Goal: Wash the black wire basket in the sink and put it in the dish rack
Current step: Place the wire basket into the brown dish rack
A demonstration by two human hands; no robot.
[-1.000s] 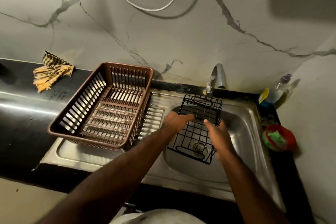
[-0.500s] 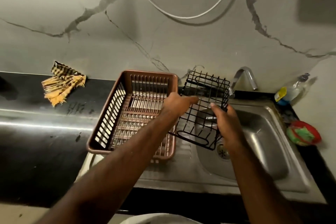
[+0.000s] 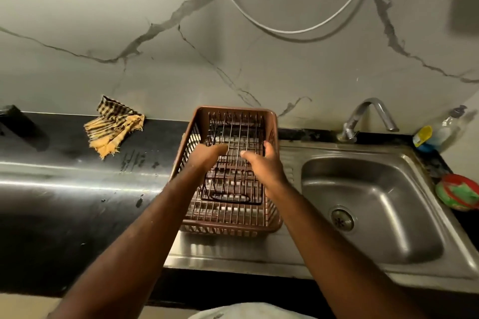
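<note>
The black wire basket (image 3: 231, 195) lies inside the brown plastic dish rack (image 3: 272, 225), which stands on the steel drainboard left of the sink (image 3: 375, 204). My left hand (image 3: 207, 157) holds the basket's left side. My right hand (image 3: 261, 163) grips its right side, thumb over the wire rim. Both hands reach into the rack from the front and hide the basket's middle. Its far wall leans against the rack's back wall.
A curved faucet (image 3: 368, 116) rises behind the sink. A soap bottle (image 3: 438, 132) and a red bowl with a green scrubber (image 3: 457, 194) sit at the right. A yellow checked cloth (image 3: 114, 129) lies on the black counter (image 3: 64, 202). Cables hang on the marble wall.
Both hands lifted the wire basket out of the sink, carried it left past the faucet and lowered it into the dish rack. The view has swung left with them.
</note>
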